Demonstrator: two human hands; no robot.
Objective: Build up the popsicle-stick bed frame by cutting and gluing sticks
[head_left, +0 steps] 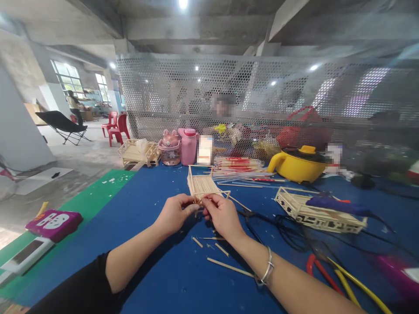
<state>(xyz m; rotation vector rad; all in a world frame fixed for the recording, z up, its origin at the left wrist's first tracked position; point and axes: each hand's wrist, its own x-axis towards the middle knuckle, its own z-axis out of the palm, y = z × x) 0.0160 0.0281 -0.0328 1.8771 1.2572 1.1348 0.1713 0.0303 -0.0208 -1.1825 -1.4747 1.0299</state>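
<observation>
A small frame of thin wooden sticks (202, 184) stands on the blue table (157, 261) in front of me. My left hand (175, 213) pinches its near edge from the left. My right hand (221, 214), with a silver bracelet on its wrist, pinches the same edge from the right. The fingers of both hands are closed on the sticks. Loose stick pieces (225, 266) lie on the table under my forearms.
A finished stick frame (319, 213) lies at right with a blue glue gun (334, 204) on it. Black cords and red and yellow pliers (330, 270) lie near right. A yellow pot (299, 163), pink bottles (188, 146) and a bundle of sticks (237, 165) stand behind. A person sits beyond the mesh screen.
</observation>
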